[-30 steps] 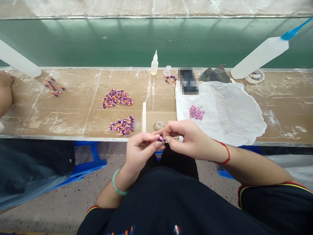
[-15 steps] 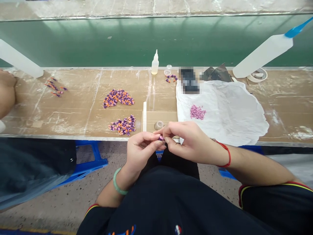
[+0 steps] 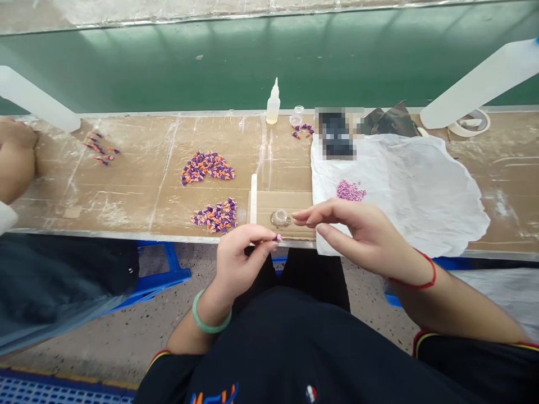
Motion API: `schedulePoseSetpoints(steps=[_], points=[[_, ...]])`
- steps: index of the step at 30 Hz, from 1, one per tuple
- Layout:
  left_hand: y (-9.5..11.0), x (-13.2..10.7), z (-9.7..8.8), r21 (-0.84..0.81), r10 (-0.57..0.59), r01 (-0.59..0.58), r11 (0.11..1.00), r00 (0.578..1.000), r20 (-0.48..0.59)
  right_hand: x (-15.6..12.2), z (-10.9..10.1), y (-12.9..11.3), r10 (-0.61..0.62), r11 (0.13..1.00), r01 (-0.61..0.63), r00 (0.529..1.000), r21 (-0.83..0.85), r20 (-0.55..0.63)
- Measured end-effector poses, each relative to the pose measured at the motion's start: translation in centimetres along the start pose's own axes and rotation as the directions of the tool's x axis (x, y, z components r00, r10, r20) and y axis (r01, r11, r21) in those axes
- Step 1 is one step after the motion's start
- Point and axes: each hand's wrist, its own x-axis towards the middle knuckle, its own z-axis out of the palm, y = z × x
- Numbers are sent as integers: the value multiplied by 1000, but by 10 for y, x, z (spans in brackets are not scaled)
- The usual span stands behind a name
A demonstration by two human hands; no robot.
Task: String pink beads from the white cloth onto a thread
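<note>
My left hand point(image 3: 238, 264) pinches a small purple piece point(image 3: 277, 238) between thumb and fingertips, just over the workbench's front edge. My right hand point(image 3: 357, 233) is apart from it, hovering over a cardboard sheet point(image 3: 290, 201) and a white crumpled sheet point(image 3: 421, 196); its fingers hold nothing. Nearest to my fingertips, a small transparent dish point(image 3: 281, 218) sits on the cardboard. A narrow white stick point(image 3: 254, 197) stands out beside it. Two heaps of purple-and-orange pieces point(image 3: 207, 167) point(image 3: 215, 217) lie on the bench to the left.
Pink granules point(image 3: 351, 191) lie on the white sheet. Along the back stand a glue bottle point(image 3: 273, 104), a small cup point(image 3: 297, 116) and a pixelated object point(image 3: 336, 133). Large plastic bottles point(image 3: 484, 84) lean over the bench. A co-worker's hand point(image 3: 16, 160) rests at far left.
My right hand has let go of the purple piece and moved right, away from my left hand. My left hand keeps the piece. The view has shifted slightly.
</note>
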Motion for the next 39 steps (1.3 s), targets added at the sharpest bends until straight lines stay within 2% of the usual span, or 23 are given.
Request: schedulePoseSetpoints(steps=[4, 7, 10, 13, 15, 18, 22, 26, 29, 32, 35, 37, 39], points=[[-30, 20, -34, 294, -54, 32, 955, 996, 66, -7, -8, 19, 50, 998, -51, 998, -26, -49], [-54, 38, -68, 528, -152, 77, 846, 983, 101, -11, -12, 32, 110, 993, -114, 990, -41, -89], [-72, 59, -89, 645, -212, 62, 761, 964, 158, -13, -14, 39, 179, 982, -184, 977, -29, -118], [-87, 88, -93, 712, -136, -16, 702, 978, 155, -15, -13, 42, 214, 976, -218, 966, -9, -146], [-96, 108, -90, 781, -75, -80, 619, 984, 161, -16, -13, 42, 224, 974, -228, 959, -1, -171], [-105, 132, -84, 865, -84, -166, 474, 969, 232, -18, -15, 43, 235, 971, -239, 952, 5, -198], [-111, 143, -81, 889, -105, -280, 363, 935, 338, -25, -20, 46, 262, 964, -264, 938, 21, -226], [-110, 139, -81, 892, -89, -333, 306, 923, 375, -32, -25, 51, 290, 957, -284, 915, 61, -281], [-103, 133, -84, 877, -72, -290, 384, 937, 342, -39, -29, 54, 313, 950, -289, 881, 120, -355], [-88, 120, -84, 783, -42, -145, 605, 976, 213, -47, -33, 59, 349, 937, -297, 826, 185, -443], [-70, 101, -78, 562, -56, 13, 827, 997, 60, -56, -39, 71, 365, 931, -294, 761, 217, -536], [-58, 89, -71, 459, -121, 96, 883, 992, 24, -60, -43, 84, 353, 935, -301, 741, 188, -571], [-47, 78, -62, 382, -202, 163, 910, 977, 66, -63, -47, 98, 314, 939, -338, 763, 65, -565]])
